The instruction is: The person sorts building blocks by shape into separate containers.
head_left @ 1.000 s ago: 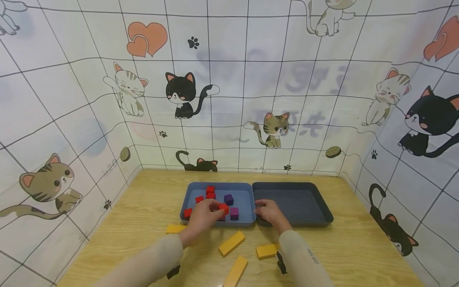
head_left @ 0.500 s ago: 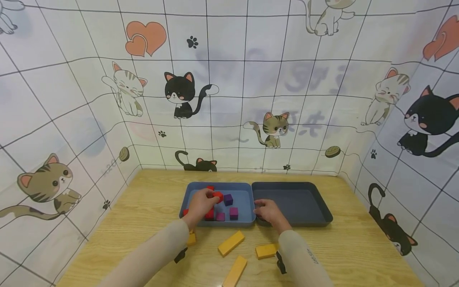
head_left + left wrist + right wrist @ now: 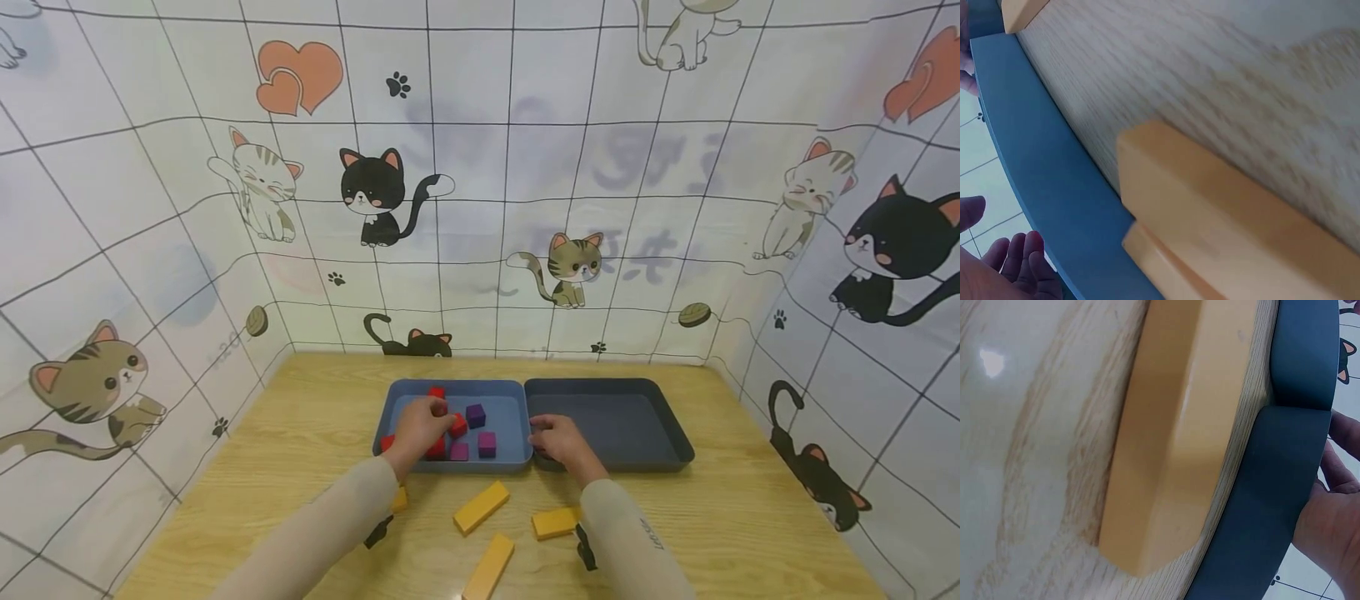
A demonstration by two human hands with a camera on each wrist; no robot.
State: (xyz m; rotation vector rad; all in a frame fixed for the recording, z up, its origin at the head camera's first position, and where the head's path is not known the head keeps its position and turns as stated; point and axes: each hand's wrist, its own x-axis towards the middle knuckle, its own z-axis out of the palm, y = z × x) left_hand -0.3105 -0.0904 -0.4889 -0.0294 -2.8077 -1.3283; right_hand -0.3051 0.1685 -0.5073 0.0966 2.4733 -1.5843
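Observation:
My left hand hangs over the blue tray, thumb and fingers apart in the left wrist view. A red cube sits in the tray right by its fingertips. Purple cubes lie just right of that hand, and other red cubes show around it, some partly hidden behind it. My right hand rests at the left rim of the dark grey tray, fingers loosely bent beside the seam between both trays. Nothing shows between its fingers in the right wrist view.
Several yellow blocks lie on the wooden table before the trays: one in the middle, one lower down, one near the right sleeve. Another yellow block lies under the left wrist. A cat-print curtain stands behind.
My left hand carried a red cube from the tray's front towards its back left, then let go of it beside the purple cubes. The right hand has kept its place.

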